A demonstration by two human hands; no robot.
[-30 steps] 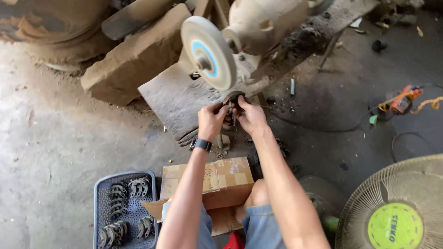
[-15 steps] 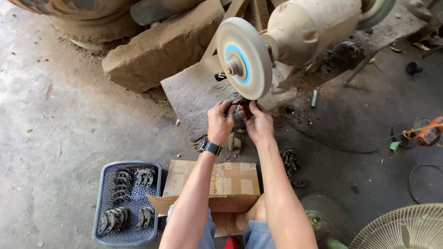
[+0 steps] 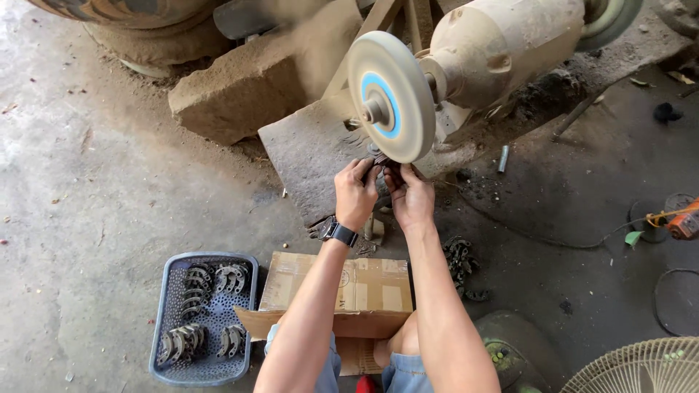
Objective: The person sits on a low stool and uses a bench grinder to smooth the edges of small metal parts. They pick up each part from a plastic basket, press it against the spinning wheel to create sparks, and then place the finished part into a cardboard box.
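small dark part (image 3: pixel 380 169) mostly hidden behind fingers (image 3: pixel 364 175), fan (image 3: pixel 641 367) cut off

A dusty, stained concrete floor (image 3: pixel 95 189) spreads under daylight, a rough stone block (image 3: pixel 255 80) as its landmark. Behind the block sits a worn tyre (image 3: pixel 131 22); well in front of it stand a blue plastic basket (image 3: pixel 164 320) (holding curved metal pieces) and a cardboard box (image 3: pixel 357 287). Far right of the block, a fan grille (image 3: pixel 641 367) and loose cables (image 3: pixel 677 298).

A rough workshop: dusty motor-driven buffing wheel (image 3: pixel 389 98) over stained concrete floor (image 3: pixel 95 204), basket of metal parts (image 3: pixel 204 316).
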